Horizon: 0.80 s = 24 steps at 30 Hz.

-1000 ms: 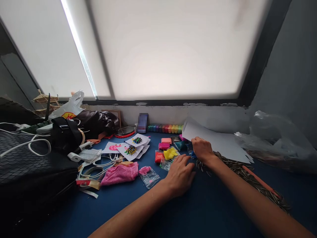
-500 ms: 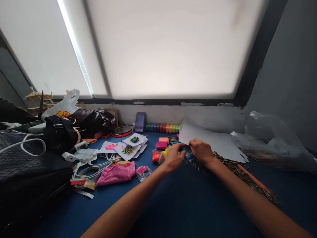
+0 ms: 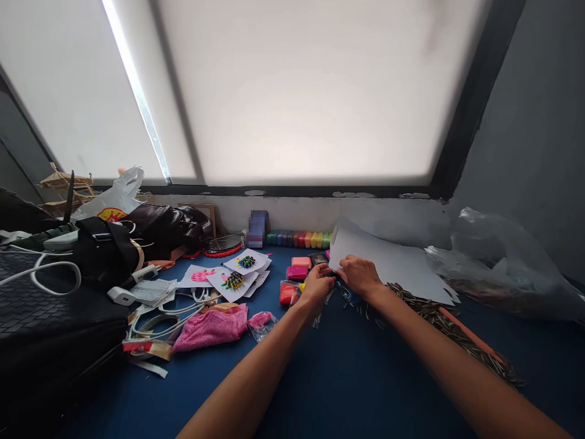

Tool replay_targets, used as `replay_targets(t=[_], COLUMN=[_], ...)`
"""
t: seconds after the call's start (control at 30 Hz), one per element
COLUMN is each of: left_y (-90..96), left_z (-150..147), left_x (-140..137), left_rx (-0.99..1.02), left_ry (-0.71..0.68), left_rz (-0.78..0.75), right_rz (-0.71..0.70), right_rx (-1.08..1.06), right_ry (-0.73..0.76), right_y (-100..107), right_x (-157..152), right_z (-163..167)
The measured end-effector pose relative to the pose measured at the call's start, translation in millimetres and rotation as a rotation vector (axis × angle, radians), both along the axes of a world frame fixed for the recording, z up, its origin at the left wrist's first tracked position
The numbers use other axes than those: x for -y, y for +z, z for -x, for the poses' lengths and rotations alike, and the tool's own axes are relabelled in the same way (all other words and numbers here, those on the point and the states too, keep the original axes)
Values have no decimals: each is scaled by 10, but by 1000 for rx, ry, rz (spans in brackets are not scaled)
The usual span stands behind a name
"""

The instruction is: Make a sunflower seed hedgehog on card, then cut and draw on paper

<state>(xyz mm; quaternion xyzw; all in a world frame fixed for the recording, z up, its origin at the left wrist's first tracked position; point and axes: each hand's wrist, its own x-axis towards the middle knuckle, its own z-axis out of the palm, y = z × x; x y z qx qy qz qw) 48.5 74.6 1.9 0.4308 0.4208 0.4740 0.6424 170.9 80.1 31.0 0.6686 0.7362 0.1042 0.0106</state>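
My left hand (image 3: pixel 317 284) reaches in beside the small clay packets, its fingers drawn together close to my right hand. My right hand (image 3: pixel 360 275) is closed at the near left corner of the white paper sheets (image 3: pixel 393 259). What the fingertips pinch is too small and hidden to make out. Just below them lies a blue clear-wrapped packet (image 3: pixel 346 295). Around my left hand are a red packet (image 3: pixel 288 294), a magenta packet (image 3: pixel 297 272), a salmon packet (image 3: pixel 301 262) and a black packet (image 3: pixel 319 258). A partly hidden yellow one (image 3: pixel 301 286) shows there too.
Striped seeds (image 3: pixel 420 303) and an orange stick (image 3: pixel 473 335) lie right. Plastic bag (image 3: pixel 498 268) stands behind them. Coloured clay row (image 3: pixel 301 238) lines the wall. Left are decorated cards (image 3: pixel 247 262), pink cloth (image 3: pixel 212 327), white cables (image 3: pixel 183 314) and a black bag (image 3: pixel 59 341).
My left hand's thumb and forefinger have come closer together, near my right hand. My right hand has shifted slightly left. The view has moved a little.
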Motion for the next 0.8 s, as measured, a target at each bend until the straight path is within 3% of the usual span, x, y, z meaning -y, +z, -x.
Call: replay_targets(t=[0.33, 0.63, 0.8], left_y=[-64, -36, -15], left_z=[0, 52, 66], left_x=[-35, -46, -95], left_rx=[126, 201, 294], left_ry=[23, 12, -11], left_rz=[41, 80, 117], right_rz=[2, -148, -167], right_rx=[28, -9, -38], right_ry=[24, 47, 143], right_y=[-24, -55, -72], right_x=[-53, -83, 48], right_z=[95, 43, 50])
